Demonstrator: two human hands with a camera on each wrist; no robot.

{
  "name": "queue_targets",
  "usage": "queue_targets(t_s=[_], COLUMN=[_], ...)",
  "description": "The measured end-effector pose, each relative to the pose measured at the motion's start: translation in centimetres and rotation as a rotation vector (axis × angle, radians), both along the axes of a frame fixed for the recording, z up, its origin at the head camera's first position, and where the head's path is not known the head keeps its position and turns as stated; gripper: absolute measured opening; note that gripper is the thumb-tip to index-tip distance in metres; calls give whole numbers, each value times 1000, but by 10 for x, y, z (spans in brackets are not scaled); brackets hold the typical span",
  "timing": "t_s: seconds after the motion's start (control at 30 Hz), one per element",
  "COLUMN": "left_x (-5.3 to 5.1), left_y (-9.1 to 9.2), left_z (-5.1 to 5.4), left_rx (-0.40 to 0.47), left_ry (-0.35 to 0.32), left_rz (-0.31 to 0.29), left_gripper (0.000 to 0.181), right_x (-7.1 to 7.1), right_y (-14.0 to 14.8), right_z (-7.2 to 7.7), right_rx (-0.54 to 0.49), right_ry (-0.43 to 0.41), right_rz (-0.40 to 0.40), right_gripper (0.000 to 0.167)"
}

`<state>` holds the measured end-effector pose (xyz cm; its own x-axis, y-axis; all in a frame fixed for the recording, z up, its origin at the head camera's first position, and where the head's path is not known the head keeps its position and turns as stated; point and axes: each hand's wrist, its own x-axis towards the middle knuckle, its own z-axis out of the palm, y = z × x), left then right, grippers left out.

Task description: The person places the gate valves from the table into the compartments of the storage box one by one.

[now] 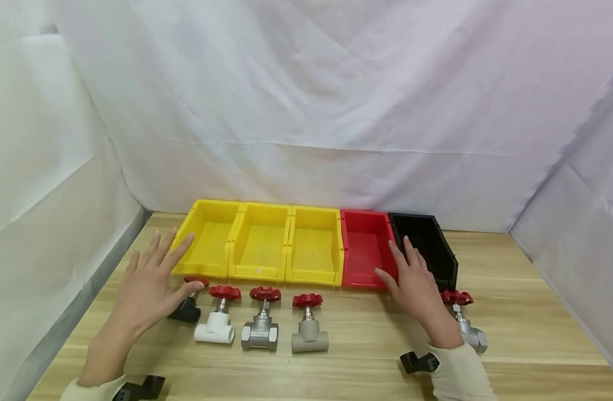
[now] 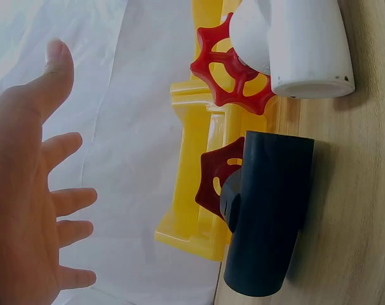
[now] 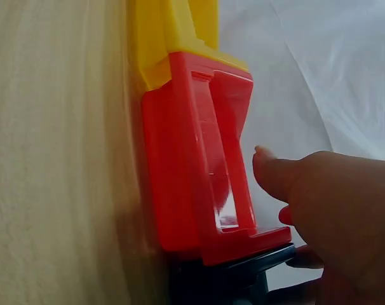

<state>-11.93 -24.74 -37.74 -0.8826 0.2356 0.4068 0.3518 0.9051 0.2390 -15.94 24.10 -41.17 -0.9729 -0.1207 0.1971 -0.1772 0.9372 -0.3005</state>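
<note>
My left hand [image 1: 148,289] hovers with spread fingers over the left end of a row of valves, holding nothing. Below it lies a black valve [image 2: 269,216] with a red handwheel, partly hidden by the hand in the head view. Beside that stand a white valve [image 1: 216,326], a metal valve [image 1: 260,331] and a beige-grey valve [image 1: 310,334], each with a red handwheel. My right hand [image 1: 417,287], fingers extended, hangs above the front of the red bin [image 3: 173,171] and the black bin [image 1: 424,239]. Another metal valve [image 1: 468,328] lies to the right of that hand.
Three yellow bins [image 1: 258,239] stand left of the red one, all in one row at the back of the wooden table [image 1: 361,356]. White cloth [image 1: 306,100] hangs behind and along both sides. Black camera mounts [image 1: 419,362] sit at the wrists.
</note>
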Motion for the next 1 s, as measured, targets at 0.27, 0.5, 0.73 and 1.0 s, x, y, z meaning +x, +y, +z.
queue_targets(t_s=[0.27, 0.5, 0.73, 1.0], left_x=[1, 1, 4, 5], left_y=[1, 2, 7, 12], left_z=[-3, -2, -2, -2], left_rx=[13, 17, 26, 23], left_ry=[-16, -46, -45, -63], left_rz=[-4, -52, -90, -117], left_gripper=[87, 87, 87, 86], right_x=[-6, -9, -12, -16], right_y=[2, 1, 0, 5], right_z=[-10, -21, -30, -36], right_rx=[4, 28, -33, -22], right_ry=[105, 231, 285, 297], right_rz=[68, 130, 137, 105], right_gripper=[64, 59, 66, 69])
